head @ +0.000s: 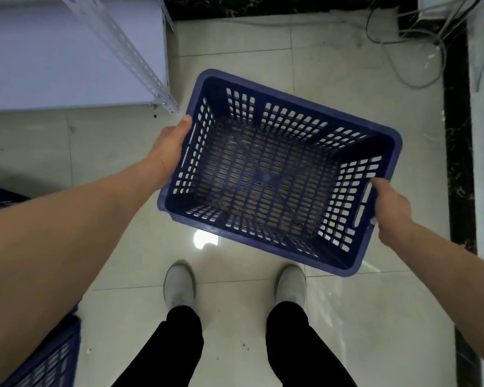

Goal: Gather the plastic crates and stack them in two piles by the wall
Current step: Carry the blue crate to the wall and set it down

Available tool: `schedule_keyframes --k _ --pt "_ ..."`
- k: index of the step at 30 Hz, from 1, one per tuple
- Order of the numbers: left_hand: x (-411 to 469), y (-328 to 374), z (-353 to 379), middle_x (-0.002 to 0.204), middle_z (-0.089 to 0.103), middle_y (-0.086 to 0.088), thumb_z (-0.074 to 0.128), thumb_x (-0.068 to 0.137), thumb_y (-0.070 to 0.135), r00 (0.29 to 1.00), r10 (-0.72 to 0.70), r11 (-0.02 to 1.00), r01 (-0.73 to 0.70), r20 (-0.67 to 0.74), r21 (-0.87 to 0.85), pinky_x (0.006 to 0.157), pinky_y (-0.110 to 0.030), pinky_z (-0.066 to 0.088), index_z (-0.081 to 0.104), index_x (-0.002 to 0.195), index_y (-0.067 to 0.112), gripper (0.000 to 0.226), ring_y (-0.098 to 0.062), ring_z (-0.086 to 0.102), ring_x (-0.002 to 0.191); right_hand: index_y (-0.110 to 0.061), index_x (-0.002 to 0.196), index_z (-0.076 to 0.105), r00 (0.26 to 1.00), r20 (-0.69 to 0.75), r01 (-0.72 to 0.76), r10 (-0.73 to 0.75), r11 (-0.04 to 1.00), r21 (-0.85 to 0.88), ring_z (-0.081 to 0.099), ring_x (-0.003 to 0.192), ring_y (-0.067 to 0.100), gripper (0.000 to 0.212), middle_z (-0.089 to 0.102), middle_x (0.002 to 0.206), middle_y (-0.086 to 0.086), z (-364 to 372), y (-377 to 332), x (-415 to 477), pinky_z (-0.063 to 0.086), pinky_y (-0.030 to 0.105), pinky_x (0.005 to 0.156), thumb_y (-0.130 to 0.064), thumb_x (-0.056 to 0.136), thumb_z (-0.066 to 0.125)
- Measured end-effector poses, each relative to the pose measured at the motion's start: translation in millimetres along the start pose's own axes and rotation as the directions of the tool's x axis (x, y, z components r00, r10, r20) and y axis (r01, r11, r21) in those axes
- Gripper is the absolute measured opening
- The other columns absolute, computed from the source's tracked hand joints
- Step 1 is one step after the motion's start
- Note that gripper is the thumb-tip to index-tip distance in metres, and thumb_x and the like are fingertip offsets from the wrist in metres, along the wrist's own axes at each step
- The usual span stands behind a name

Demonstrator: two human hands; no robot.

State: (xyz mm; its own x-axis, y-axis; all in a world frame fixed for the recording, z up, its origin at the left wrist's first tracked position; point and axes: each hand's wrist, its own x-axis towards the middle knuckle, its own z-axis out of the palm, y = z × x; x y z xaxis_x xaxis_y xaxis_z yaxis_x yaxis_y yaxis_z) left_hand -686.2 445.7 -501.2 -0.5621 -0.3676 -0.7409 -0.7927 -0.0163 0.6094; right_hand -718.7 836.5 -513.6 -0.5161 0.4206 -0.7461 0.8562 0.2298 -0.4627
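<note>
**A:** You have the blue crate (263, 177) in the middle of the frame, held between your hands above the pale tiled floor (235, 46). It sits open side up, turned at a slant, with nothing inside.

**B:** Your left hand (169, 152) grips the short end at centre left. The thumb (185, 121) lies along the rim beside the handle slot, and the palm is flat on the outer wall. The other fingers are tucked behind the plastic, so I cannot tell how they lie.

**A:** Your right hand (391, 208) holds the opposite short end, centre right, next to its two handle slots. One digit lies along the rim, and the rest curl out of sight behind the wall.

**B:** So both hands are closed on it, one at each end.

**A:** Bottom centre, your two grey shoes (179, 283) stand on the tiles just below the crate.

**B:** Lower left, partly under your forearm, another blue crate (48, 358) pokes in at the frame's edge.

**A:** Upper left, a perforated white shelf post (129, 48) slants down. Upper right, loose cables (419, 37) lie by the black floor border (458, 135).
</note>
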Motion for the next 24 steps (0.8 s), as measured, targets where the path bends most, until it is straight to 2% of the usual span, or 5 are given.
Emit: schedule_keyframes --k 4,7,10,17,24 --pt "-39.0 8.2 -12.4 0.096 0.053 0.015 0.031 0.104 0.054 0.999 -0.007 1.0 0.007 -0.037 -0.008 0.091 -0.03 0.031 0.053 0.108 0.03 0.033 -0.002 0.05 0.082 -0.019 0.122 0.065 0.994 0.069 0.09 -0.087 0.995 -0.039 0.074 0.091 0.026 0.051 0.076 0.104 0.003 11.3 -20.3 -40.3 0.06 0.048 0.088 -0.052 0.084 0.059" --pt "-75.6 6.9 -41.5 0.143 0.047 0.004 0.033 0.101 0.061 0.998 -0.043 0.997 0.039 -0.054 -0.063 0.11 -0.039 0.027 0.038 0.15 0.026 0.06 -0.015 0.045 0.13 -0.023 0.132 0.062 0.986 0.139 0.104 -0.094 0.992 -0.066 0.073 0.102 0.028 0.072 0.075 0.117 0.001 18.7 -43.4 -75.5 0.057 0.053 0.097 -0.066 0.074 0.058" --pt "-116.1 8.1 -85.0 0.162 0.031 0.003 0.034 0.098 0.066 0.992 -0.084 0.993 0.076 -0.09 -0.092 0.118 -0.047 0.021 0.032 0.155 0.025 0.07 -0.02 0.028 0.148 -0.028 0.144 0.056 0.98 0.173 0.116 -0.102 0.99 -0.074 0.068 0.115 0.027 0.092 0.069 0.131 -0.003 23.4 -67.7 -112.6 0.052 0.053 0.104 -0.078 0.066 0.06" --pt "-216.4 6.8 -195.9 0.161 0.032 0.006 0.036 0.095 0.07 0.975 -0.118 0.973 0.075 -0.188 -0.22 0.119 -0.05 0.02 0.037 0.155 0.027 0.074 -0.021 0.027 0.149 -0.025 0.131 0.065 0.936 0.249 0.298 -0.249 0.938 -0.18 0.066 0.115 0.028 0.076 0.069 0.127 -0.001 40.3 -131.0 -250.7 0.051 0.052 0.104 -0.075 0.075 0.052" --pt "-308.6 -6.3 -297.4 0.162 0.031 0.002 0.036 0.099 0.064 0.959 -0.105 0.927 -0.001 -0.263 -0.375 0.121 -0.044 0.019 0.034 0.156 0.02 0.072 -0.02 0.026 0.149 -0.013 0.108 0.064 0.833 0.353 0.525 -0.425 0.808 -0.267 0.062 0.097 0.025 0.045 0.067 0.104 0.003 69.0 -173.3 -393.7 0.038 0.038 0.074 -0.053 0.103 0.044"
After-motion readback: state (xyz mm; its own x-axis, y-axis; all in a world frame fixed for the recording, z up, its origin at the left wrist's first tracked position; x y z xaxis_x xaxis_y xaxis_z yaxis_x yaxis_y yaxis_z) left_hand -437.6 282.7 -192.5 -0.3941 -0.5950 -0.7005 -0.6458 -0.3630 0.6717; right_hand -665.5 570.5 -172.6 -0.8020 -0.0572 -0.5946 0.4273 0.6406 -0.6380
